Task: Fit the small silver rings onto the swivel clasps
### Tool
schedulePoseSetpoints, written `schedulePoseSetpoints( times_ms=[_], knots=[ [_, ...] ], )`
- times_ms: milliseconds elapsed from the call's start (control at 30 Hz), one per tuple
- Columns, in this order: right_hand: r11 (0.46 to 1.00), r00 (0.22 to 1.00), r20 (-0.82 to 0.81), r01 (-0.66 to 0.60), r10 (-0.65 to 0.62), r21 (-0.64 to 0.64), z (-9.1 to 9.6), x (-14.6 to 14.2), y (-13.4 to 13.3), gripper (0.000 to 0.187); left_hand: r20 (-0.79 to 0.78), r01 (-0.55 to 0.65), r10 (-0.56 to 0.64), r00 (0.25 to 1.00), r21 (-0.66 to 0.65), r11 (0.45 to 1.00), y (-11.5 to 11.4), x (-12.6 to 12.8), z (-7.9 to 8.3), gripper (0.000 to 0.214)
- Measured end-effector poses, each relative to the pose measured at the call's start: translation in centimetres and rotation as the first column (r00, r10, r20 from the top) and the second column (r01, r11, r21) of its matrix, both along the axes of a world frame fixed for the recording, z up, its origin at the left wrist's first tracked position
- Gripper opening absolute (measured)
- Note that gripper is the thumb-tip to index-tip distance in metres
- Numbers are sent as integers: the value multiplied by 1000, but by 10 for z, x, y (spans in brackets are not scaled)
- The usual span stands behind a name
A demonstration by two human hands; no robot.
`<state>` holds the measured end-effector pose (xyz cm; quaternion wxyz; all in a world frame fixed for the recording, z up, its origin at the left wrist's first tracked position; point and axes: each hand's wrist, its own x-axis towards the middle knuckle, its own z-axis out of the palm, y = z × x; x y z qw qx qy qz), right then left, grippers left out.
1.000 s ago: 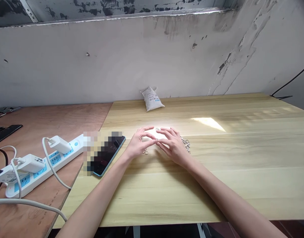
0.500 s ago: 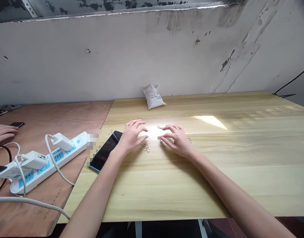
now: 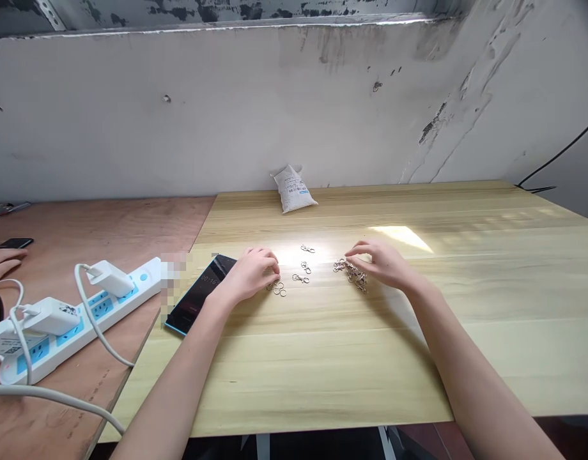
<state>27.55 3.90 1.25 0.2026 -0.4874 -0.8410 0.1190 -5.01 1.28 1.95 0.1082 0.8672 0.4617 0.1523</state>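
My left hand (image 3: 252,273) rests at a small group of metal rings (image 3: 280,290) left of the middle. Its fingers are bent and drawn together over the rings' far edge; what lies between the fingertips is hidden. My right hand (image 3: 381,263) is at a pile of small metal swivel clasps (image 3: 357,277). Thumb and forefinger are slightly apart above the pile's upper left edge, with nothing visible between them. Between the hands lie separate clasps with rings: one at the back (image 3: 307,249), one in the middle (image 3: 306,268) and one nearer me (image 3: 301,279).
A phone (image 3: 191,306) showing a timer lies under my left forearm. A white packet (image 3: 294,190) stands by the wall. On the reddish board at left are a power strip (image 3: 87,319) with plugs and cables, another person's hand (image 3: 4,260) and a dark phone (image 3: 16,243).
My right hand has moved right, from the middle clasps to the pile, uncovering the clasps. My left hand has lowered onto the rings and its fingers have drawn together. The view shifted slightly.
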Motion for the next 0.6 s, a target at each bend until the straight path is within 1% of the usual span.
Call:
schedulePoseSetpoints(
  times_ms=[67,133,233,367,467,600],
  knots=[
    [998,1000,-8,-30,30,-56,2,0,-3,24,7,-3,3,1000,-1,1000,0,2,0,13],
    [996,998,8,-58,59,-61,1,-6,-6,20,36,-14,13,999,9,1000,0,4,0,10],
    [997,995,61,-73,73,6,-6,-15,-7,15,101,-21,17,995,38,999,-2,7,0,7],
    [986,987,149,-90,68,143,-17,-21,-2,17,180,-40,32,983,39,998,-3,9,1,9],
    [968,976,209,-102,53,231,-22,-27,0,20,194,-36,26,981,47,998,-2,9,0,15],
    [957,973,232,-80,14,278,-26,-34,0,22,199,-16,-1,980,83,996,-1,11,-5,21]
  ],
)
